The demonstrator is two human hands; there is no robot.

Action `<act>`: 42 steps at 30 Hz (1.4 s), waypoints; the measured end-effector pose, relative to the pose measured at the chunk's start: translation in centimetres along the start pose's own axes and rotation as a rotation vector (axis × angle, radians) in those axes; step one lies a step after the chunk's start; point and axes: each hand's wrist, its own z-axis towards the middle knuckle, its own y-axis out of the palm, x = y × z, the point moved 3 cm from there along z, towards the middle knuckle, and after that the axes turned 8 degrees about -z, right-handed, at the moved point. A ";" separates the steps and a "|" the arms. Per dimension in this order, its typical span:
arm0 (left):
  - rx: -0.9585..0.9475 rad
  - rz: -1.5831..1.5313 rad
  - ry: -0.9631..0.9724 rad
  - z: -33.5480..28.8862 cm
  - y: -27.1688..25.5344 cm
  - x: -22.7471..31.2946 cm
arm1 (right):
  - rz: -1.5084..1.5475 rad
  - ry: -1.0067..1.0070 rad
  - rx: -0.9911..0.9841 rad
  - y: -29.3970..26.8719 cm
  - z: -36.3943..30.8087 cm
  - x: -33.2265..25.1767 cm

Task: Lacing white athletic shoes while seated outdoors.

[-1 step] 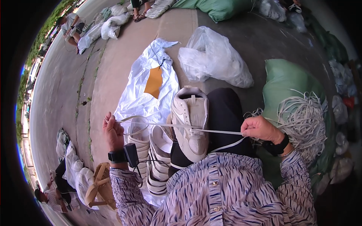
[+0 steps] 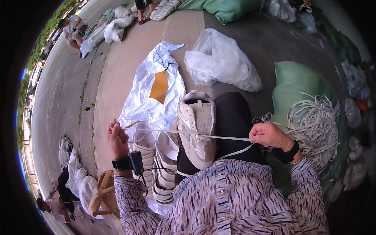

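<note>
The left hand (image 2: 117,138) is raised and the right hand (image 2: 268,135) is turned inward, well apart. A pale shoelace (image 2: 231,137) is pinched in the closed fingers of both, stretched across a beige sneaker (image 2: 198,127) resting on dark trousers (image 2: 235,121).

Navy-streaked pale shirt (image 2: 250,192), shiny buttons (image 2: 223,191), dark trousers (image 2: 233,117), black wristbands (image 2: 288,154)

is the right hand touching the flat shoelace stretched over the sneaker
Touching: the head view shows the right hand pinching the shoelace at its fingertips.
</note>
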 end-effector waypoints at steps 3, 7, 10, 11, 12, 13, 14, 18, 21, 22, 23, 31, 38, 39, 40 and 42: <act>0.048 0.336 0.040 0.0 -1.5 -0.7 | 0.182 0.053 0.086 -0.2 -0.5 2.5; 0.040 0.727 0.047 -1.9 0.6 -1.8 | 0.260 0.239 0.614 -3.0 -0.5 4.9; -0.187 0.526 0.060 -5.3 6.0 -3.3 | -0.023 0.157 0.665 -3.8 1.0 3.3; -0.295 0.484 0.029 -7.0 8.1 -4.6 | -0.150 0.047 0.686 -3.7 1.6 2.1; -0.415 0.653 0.081 -8.0 10.0 -5.6 | -0.266 0.016 0.694 -3.4 2.2 0.9; -0.550 0.831 0.144 -8.8 11.5 -6.5 | -0.218 -0.047 0.658 -2.8 2.8 -0.2; -0.553 0.899 0.127 -8.9 12.5 -7.6 | -0.146 -0.102 0.602 -2.0 3.2 -1.4; -0.571 0.771 -0.061 -7.7 12.9 -9.3 | -0.133 -0.455 0.523 1.1 3.9 -6.0; -0.583 0.538 -0.292 -7.4 12.1 -9.2 | -0.074 -0.401 0.459 2.5 4.0 -6.9; -0.570 0.505 -0.269 -7.5 12.0 -8.9 | -0.075 -0.419 0.456 2.8 3.8 -7.1; -0.578 0.474 -0.244 -7.7 12.2 -8.7 | -0.164 -0.423 0.457 3.1 3.8 -7.2; -0.682 1.244 0.526 -8.7 14.8 -7.1 | -0.667 -0.414 0.295 6.1 4.4 -6.0; -0.579 1.201 0.097 -6.9 12.5 -7.5 | -0.534 -0.346 0.339 5.4 4.3 -4.7; -0.526 0.945 -0.242 -6.7 11.7 -8.2 | -0.540 -0.303 0.271 5.5 4.4 -4.5; -0.569 0.789 -0.270 -6.9 11.5 -8.1 | -0.530 -0.345 0.298 5.5 4.2 -4.6; -0.533 0.677 -0.391 -7.0 10.8 -8.3 | -0.499 -0.353 0.313 5.5 4.2 -4.7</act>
